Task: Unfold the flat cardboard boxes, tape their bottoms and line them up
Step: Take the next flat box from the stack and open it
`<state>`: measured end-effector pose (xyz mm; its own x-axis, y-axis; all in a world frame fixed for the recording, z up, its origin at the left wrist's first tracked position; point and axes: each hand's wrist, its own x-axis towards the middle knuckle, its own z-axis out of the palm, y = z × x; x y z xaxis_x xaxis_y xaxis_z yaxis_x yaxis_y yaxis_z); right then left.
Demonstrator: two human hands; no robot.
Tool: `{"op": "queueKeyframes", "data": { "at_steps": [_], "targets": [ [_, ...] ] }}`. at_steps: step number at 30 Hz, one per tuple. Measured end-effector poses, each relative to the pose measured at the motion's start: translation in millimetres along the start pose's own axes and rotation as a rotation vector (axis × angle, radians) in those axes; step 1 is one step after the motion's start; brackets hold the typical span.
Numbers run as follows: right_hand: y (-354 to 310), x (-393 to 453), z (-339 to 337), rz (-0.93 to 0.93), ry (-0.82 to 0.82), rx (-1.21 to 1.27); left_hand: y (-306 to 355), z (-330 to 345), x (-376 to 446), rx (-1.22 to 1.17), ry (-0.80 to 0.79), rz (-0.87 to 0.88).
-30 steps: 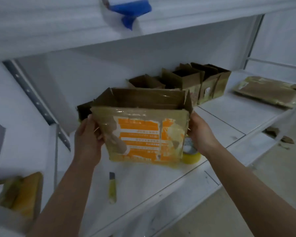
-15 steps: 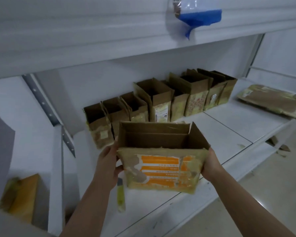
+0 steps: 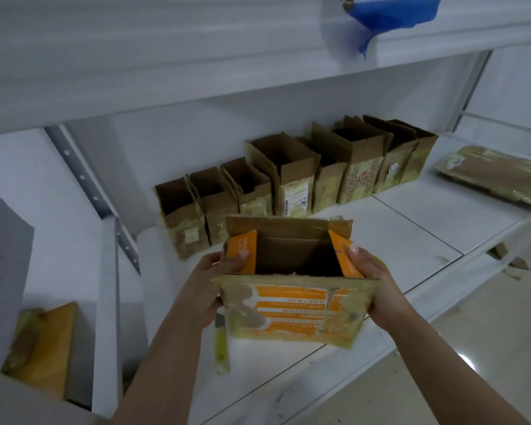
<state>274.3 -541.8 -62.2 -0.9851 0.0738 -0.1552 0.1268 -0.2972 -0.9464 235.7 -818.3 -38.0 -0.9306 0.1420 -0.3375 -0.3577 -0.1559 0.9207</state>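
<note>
I hold an unfolded cardboard box (image 3: 295, 311) with orange print, open side up, over the front of the white shelf (image 3: 411, 234). My left hand (image 3: 209, 283) grips its left side, thumb on the orange left flap. My right hand (image 3: 371, 280) grips the right side, thumb on the orange right flap. Behind it, a row of several open boxes (image 3: 295, 179) stands along the shelf's back wall. A stack of flat boxes (image 3: 497, 176) lies at the far right.
A yellow utility knife (image 3: 222, 348) lies on the shelf under the box's left corner. A metal upright (image 3: 83, 176) stands at left. An upper shelf with blue tape (image 3: 390, 13) hangs overhead. Flat cardboard (image 3: 43, 348) lies at lower left.
The box came down and tipped so I look into it. Its two orange side flaps now stand up under my thumbs. The view shifted left and the row of boxes shows fully.
</note>
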Motion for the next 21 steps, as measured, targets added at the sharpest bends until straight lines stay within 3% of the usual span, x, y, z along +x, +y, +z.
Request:
{"op": "queueKeyframes", "data": {
  "at_steps": [7,10,17,21],
  "targets": [
    [-4,1,-5,-0.186,-0.082,-0.016,-5,0,2,-0.076,0.0,0.083],
    [-3,0,-3,-0.263,-0.03,-0.027,-9,2,1,-0.113,0.045,0.143],
    [-1,5,1,-0.239,0.069,0.009,-18,-3,-8,-0.18,0.038,0.166],
    [1,7,3,-0.237,0.075,0.023,-26,-7,-9,-0.002,-0.021,0.264]
  ]
}}
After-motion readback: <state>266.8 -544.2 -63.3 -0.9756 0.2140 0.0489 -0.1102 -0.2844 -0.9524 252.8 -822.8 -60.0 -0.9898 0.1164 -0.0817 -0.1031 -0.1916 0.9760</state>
